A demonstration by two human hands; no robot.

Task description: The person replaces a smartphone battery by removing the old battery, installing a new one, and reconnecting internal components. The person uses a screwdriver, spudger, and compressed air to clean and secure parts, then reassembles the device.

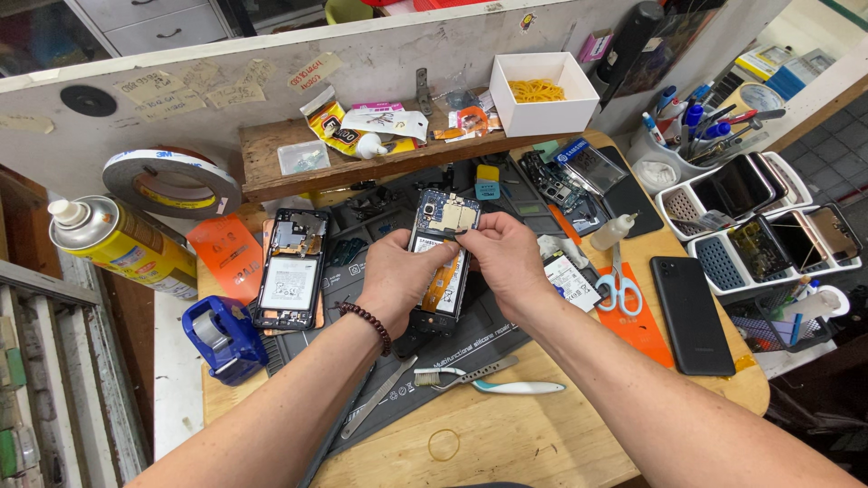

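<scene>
A: What is lying nearest to the person?

B: A rubber band is lying on the wooden table. Just behind it, a toothbrush and a metal pry tool are resting at the edge of the dark silicone mat.

A: And what are the hands doing?

B: Both hands are working over the opened phone, which is lying on the mat in the middle of the table, back side up, with its board and battery showing. The left hand, with a bead bracelet on the wrist, is lying on the left side of the phone, and its fingers are closed together at the top part. The right hand is pinching something small and dark just above the phone. I cannot tell what this small piece is.

A: What is lying beside them?

B: On the left, a second opened phone is lying on an orange sheet, and a blue tape dispenser is standing near it. On the right, scissors and a black phone are lying on the table.

A: And further away?

B: A yellow spray can and a big tape roll are sitting at the left. A white box with yellow rubber bands is standing on the wooden shelf. White trays holding phones are standing at the right.
</scene>
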